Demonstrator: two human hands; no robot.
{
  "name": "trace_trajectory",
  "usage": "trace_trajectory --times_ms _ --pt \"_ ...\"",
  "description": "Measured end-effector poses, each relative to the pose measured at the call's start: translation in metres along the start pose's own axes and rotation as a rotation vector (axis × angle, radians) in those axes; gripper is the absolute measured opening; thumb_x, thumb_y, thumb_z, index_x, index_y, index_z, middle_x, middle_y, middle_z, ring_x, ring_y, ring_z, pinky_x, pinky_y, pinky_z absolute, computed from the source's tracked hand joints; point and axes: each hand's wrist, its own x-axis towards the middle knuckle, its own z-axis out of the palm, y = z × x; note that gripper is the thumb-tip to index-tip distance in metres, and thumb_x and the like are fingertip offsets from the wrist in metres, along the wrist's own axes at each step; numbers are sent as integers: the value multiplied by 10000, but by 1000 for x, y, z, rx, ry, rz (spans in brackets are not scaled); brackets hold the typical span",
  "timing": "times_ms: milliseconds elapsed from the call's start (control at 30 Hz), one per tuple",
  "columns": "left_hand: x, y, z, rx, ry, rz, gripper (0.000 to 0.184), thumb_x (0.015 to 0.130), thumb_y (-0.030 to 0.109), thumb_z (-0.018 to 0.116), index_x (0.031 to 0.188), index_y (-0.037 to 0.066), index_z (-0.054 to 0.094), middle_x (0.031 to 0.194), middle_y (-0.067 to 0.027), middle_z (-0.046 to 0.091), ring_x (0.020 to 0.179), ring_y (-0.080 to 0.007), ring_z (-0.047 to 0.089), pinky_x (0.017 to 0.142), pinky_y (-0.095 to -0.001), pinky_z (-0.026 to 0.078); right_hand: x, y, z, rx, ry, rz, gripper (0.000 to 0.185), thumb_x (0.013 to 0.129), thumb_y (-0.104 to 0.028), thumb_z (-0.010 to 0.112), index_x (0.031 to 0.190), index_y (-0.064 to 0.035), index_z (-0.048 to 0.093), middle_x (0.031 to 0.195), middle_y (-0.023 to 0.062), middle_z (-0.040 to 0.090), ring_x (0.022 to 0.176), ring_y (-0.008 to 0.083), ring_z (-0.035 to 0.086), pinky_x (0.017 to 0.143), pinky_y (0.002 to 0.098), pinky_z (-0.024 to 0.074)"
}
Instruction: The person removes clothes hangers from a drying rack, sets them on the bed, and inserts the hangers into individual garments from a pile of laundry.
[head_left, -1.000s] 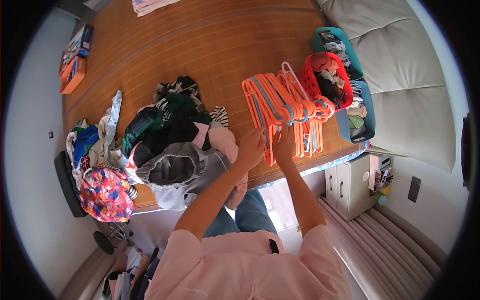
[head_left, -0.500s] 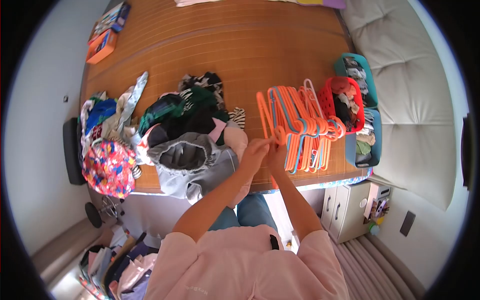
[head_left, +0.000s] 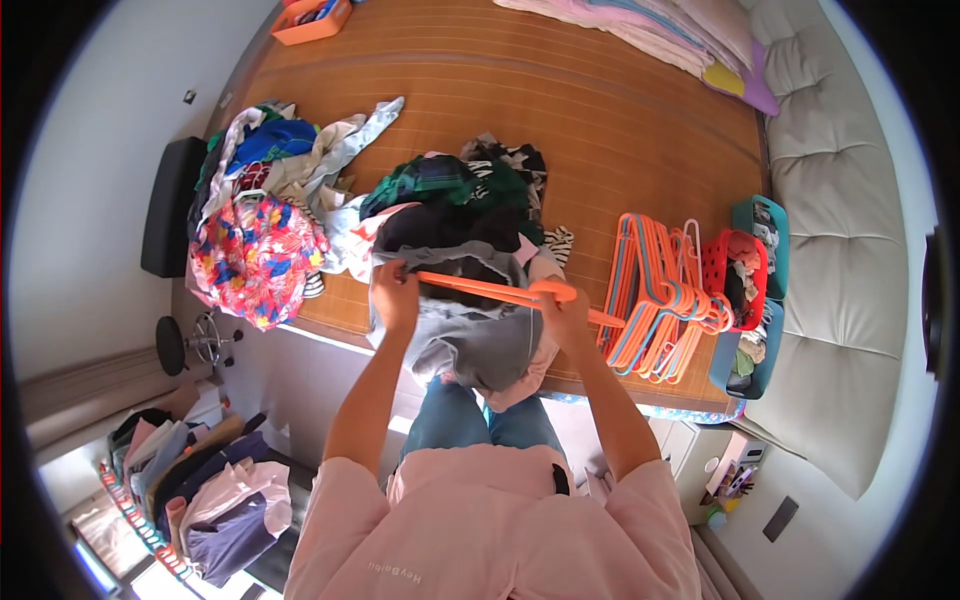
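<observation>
A grey garment with a gathered waistband lies at the near edge of the wooden bed surface, its opening facing up. My left hand is closed on the left side of that waistband, beside the end of an orange hanger. My right hand grips the same hanger near its hook, holding it across the garment's opening. Behind the garment is a heap of dark clothes, green and black. A pile of orange and blue hangers lies to the right of my right hand.
At the left lies a clothes pile with a floral shirt on top. Red and teal baskets of clothes stand at the right by the padded headboard. Folded bedding lies at the back. More clothes hang at lower left.
My hands have moved left from the hanger pile, bringing one orange hanger over the grey garment. My left hand has taken hold of its waistband. The camera view has turned left.
</observation>
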Motion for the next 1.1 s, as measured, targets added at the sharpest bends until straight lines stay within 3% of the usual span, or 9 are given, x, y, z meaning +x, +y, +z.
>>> trace_trajectory --times_ms 200,367,467,600,633,733,833,933,1100 --pt "-47 73 -37 -309 -315 273 207 708 20 650 909 29 601 864 -103 567 717 -270 583 609 -343 484 13 -28 76 -110 -147 -144 264 887 -217 579 684 -48 574 584 126 546 518 300 532 483 369 376" --pt "-6 52 -86 115 11 742 402 788 164 615 1157 37 517 935 -117 564 842 -304 577 692 -396 470 19 -48 106 41 -223 -77 309 889 -244 590 653 -49 556 545 117 517 489 291 521 472 367 367" --pt "-5 6 -75 88 -507 592 357 837 162 567 1167 37 508 938 -116 571 843 -299 580 677 -402 478 19 -49 129 -31 -203 -112 279 879 -248 607 680 -54 579 547 94 532 491 264 537 478 351 388" --pt "-5 3 -64 90 -465 461 209 917 205 500 1045 48 551 846 -101 580 759 -321 603 601 -435 479 25 -61 147 16 -236 -84 138 856 -141 614 773 -34 588 617 44 567 547 164 548 515 298 396" --pt "-3 -3 -59 55 -386 458 198 932 235 496 1003 62 559 851 -119 590 695 -350 599 572 -449 471 28 -63 146 55 -255 -113 64 835 -96 614 849 -40 586 753 77 593 661 171 573 575 294 421" --pt "13 -14 -54 -21 -330 373 209 933 255 501 1001 65 557 850 -140 597 687 -366 600 568 -453 465 34 -66 135 -88 182 -537 95 826 -72 606 914 -41 587 869 99 591 780 174 573 651 284 434" --pt "28 -22 -58 -75 -314 342 235 955 288 453 915 71 535 733 -166 577 674 -393 587 566 -468 440 17 -31 118 -131 496 12 224 801 -130 631 991 -27 574 895 96 585 777 230 583 676 355 462" --pt "37 -27 -64 -91 -365 355 271 967 301 425 856 69 510 685 -167 556 659 -399 572 561 -467 424 14 2 122 -208 497 308 205 816 -95 611 1000 -11 577 916 84 592 848 177 569 747 279 449" --pt "36 -35 -69 -169 -422 376 296 971 309 409 953 66 577 677 -149 563 651 -387 576 553 -456 424 20 36 140 -39 344 481 301 819 -206 655 1015 10 582 851 62 599 817 136 562 745 269 445"
